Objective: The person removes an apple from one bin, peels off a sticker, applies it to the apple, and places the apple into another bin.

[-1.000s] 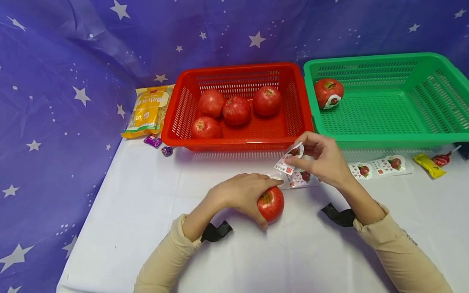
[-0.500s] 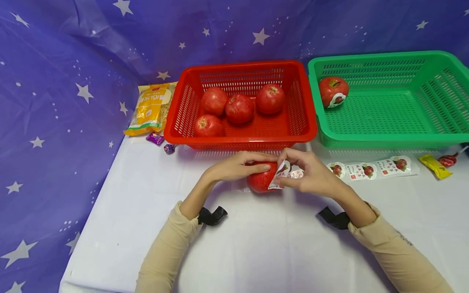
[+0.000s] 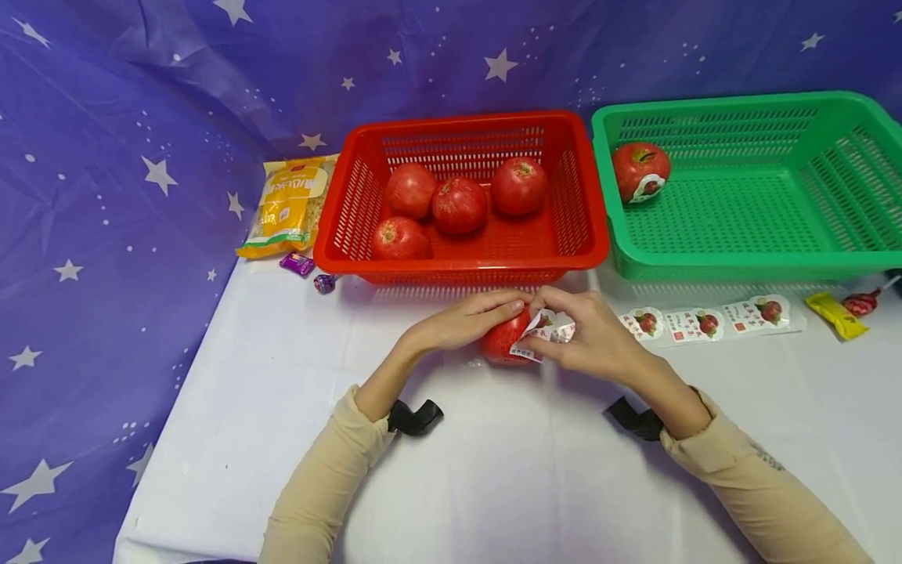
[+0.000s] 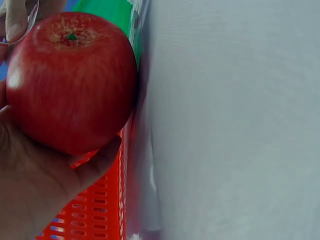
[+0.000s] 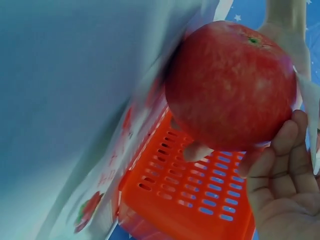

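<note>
Mid-frame: left hand (image 3: 461, 321) cupping the apple (image 3: 502, 341), right hand (image 3: 592, 341) pinching a sticker (image 3: 533, 337) onto it, probably needs smoothing flat next.

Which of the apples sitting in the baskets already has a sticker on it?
The lone apple in the green basket, at its back left corner. It has a white sticker on its front; the four apples in the red basket show none.
</note>
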A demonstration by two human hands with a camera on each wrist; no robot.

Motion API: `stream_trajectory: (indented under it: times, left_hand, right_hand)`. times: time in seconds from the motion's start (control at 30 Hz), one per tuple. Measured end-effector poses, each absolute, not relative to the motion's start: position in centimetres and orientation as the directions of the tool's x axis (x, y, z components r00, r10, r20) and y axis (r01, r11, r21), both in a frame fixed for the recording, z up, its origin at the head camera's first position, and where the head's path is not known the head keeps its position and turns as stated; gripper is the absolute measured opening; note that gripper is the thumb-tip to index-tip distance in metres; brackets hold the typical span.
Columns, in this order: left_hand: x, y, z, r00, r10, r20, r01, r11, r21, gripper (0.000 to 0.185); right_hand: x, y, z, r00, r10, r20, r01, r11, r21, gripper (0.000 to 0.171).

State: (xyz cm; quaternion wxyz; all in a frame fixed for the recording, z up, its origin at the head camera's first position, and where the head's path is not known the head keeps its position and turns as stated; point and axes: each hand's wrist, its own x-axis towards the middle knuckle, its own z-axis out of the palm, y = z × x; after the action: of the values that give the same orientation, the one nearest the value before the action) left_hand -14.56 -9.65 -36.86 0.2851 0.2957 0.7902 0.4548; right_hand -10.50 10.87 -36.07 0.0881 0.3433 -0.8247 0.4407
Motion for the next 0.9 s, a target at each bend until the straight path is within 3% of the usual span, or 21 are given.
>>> stream_trajectory:
  times: [0.23, 0.53, 0.67, 0.9]
  left_hand:
    - [-14.6, -9.5, -37.0, -0.681, 0.717, -0.147, 0.266, 0.43, 0.863, 0.042]
    - [-14.7, -10.0, -37.2, -0.598, 0.801, -0.035, 0.374, 0.317, 0.872, 0.053]
    - [-14.5, -9.8, -37.3, -0.631, 0.775, -0.04, 0.443, 0.403, 0.801, 0.082]
    - [-14.3, -9.8, -37.3, -0.686, 0.719, -0.107, 0.372, 0.473, 0.799, 0.09]
  right_hand:
    - [-10.7, 10.9, -36.5, -0.695, -0.5, 0.516, -0.706, 0.34, -0.621, 0.033]
    - [-11.0, 10.6, -36.9, -0.559, -0.523, 0.643, -0.825, 0.275, -0.493, 0.033]
    - [-11.1, 10.7, -37.0, -0.552, -0.532, 0.642, -0.832, 0.303, -0.464, 0.031]
    - [-11.2, 11.0, -37.2, -0.612, -0.529, 0.588, -0.79, 0.443, -0.424, 0.044]
